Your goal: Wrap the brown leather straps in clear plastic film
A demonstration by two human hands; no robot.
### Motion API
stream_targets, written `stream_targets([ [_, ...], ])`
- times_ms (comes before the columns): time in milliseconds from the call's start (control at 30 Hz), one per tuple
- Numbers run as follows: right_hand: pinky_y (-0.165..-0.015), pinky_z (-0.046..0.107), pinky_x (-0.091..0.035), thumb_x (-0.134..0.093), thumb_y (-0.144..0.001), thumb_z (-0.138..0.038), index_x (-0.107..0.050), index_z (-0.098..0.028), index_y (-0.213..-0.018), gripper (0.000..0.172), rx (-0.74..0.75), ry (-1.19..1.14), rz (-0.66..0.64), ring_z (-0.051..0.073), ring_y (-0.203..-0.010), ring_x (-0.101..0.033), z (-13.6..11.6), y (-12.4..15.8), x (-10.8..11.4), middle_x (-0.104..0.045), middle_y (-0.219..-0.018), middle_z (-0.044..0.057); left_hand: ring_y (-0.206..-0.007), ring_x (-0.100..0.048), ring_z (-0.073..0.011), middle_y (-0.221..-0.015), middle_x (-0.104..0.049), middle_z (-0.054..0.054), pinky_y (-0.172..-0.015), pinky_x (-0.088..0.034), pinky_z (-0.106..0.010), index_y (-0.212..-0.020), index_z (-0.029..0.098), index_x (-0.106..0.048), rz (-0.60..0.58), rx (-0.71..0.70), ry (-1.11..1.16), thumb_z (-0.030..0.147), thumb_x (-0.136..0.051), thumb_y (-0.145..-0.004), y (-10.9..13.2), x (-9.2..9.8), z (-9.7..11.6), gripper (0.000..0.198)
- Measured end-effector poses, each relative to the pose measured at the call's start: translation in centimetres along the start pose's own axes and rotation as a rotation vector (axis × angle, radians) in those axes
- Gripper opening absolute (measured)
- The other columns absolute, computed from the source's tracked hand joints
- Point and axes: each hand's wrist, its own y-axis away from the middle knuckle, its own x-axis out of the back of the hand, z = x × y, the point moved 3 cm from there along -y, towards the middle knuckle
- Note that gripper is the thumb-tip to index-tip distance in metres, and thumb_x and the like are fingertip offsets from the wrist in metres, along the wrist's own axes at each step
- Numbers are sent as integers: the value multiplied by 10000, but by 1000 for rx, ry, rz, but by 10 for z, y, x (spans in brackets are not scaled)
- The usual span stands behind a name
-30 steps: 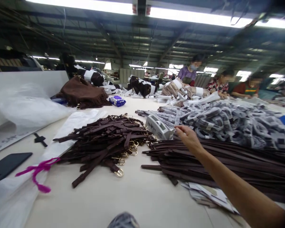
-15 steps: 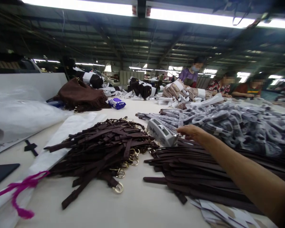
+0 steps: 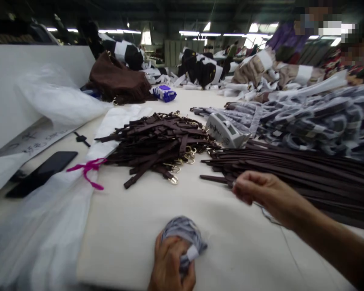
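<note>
Left hand [image 3: 170, 260] — gripping wrapped coil [image 3: 183, 227] (grey); right hand [image 3: 259, 188] near straps [image 3: 297, 166].

A pale table [image 3: 133, 218] runs from near to far, 1 white panel [image 3: 33, 66] stands left, and strip lights [image 3: 189, 33] and bright windows [image 3: 146, 37] glow far off.

Buckle straps [image 3: 162, 137] centre of worktop [image 3: 133, 218]; tape dispenser [image 3: 226, 131] just right of them, behind the left part of the long straps [image 3: 309, 171]. Wrapped straps [image 3: 318, 121] behind long straps, on the right. Bag [image 3: 118, 79] behind buckle straps, to the left; wipes [image 3: 164, 93] just right of it. Phone [image 3: 44, 173] on the left, ribbon [image 3: 89, 166] between it and buckle straps. Coil [image 3: 182, 226] front centre, in left hand [image 3: 171, 260]. Right hand [image 3: 255, 188] right of coil, near long straps' left end.
</note>
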Motion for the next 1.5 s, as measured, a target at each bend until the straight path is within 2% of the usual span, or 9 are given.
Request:
stream_targets([
  [100,-457,176,-376,-674,-710,-458,-615,-124,-662,343,-241,-234,-281,78,-505,-501,25,61,-73,-603,-600,17,-900,-574,-216,-895,-604,-88,-946,-375,-500,-1044,140,-444,-10,-30,-16,71,-525,-733,4,-2,2,329],
  [167,-420,164,-361,-683,-690,-476,-598,-117,-651,370,-335,-314,-299,69,-464,-505,42,82,-103,-597,-583,11,-893,-568,-213,-881,-603,-83,-952,-356,-499,-1047,136,-433,-7,-13,-9,64,-522,-738,2,0,5,329],
  [267,-385,153,-361,-696,-662,-495,-574,-118,-647,396,-368,-358,-231,61,-436,-518,60,89,-123,-603,-613,5,-874,-561,-197,-870,-609,-62,-951,-347,-473,-1067,148,-435,14,-41,26,39,-520,-744,-3,5,10,352],
  [633,-344,183,-375,-714,-571,-543,-527,-130,-616,456,-446,-247,-105,74,-352,-499,74,86,-133,-576,-520,-10,-840,-556,-213,-755,-614,-29,-889,-356,-450,-868,184,-594,-11,-74,43,88,-490,-799,-3,3,9,157],
  [800,-469,199,-452,-751,-580,-445,-516,-140,-754,423,-361,-375,-62,83,-469,-554,65,99,-135,-580,-565,-37,-835,-575,-208,-777,-636,-25,-804,-425,-382,-848,183,-582,-22,-72,134,78,-527,-753,-13,15,6,153],
  [900,-499,205,-456,-751,-629,-356,-431,-183,-886,445,-235,-509,3,96,-510,-572,49,106,-137,-612,-609,-44,-838,-591,-190,-837,-639,-42,-755,-472,-321,-867,176,-586,-49,20,254,100,-542,-742,-25,29,5,153],
  [1133,-464,205,-445,-720,-682,-310,-294,-221,-781,446,-55,-585,62,105,-490,-580,30,107,-136,-649,-670,-27,-744,-608,-157,-840,-662,-30,-724,-474,-255,-885,165,-624,-231,405,471,241,-608,-752,-51,44,17,154],
  [1300,-449,210,-452,-703,-705,-322,-350,-201,-793,383,54,-558,106,92,-466,-564,26,106,-131,-627,-677,-24,-667,-562,-124,-736,-626,-9,-652,-439,-214,-855,142,-597,-311,528,732,258,-636,-739,-56,42,26,168],
  [1500,-423,202,-458,-697,-708,-331,-424,-174,-830,337,74,-541,98,87,-445,-563,25,109,-130,-607,-670,-35,-690,-548,-109,-738,-612,-24,-671,-421,-215,-885,108,-570,-473,615,1041,269,-638,-758,-56,40,30,216],
])
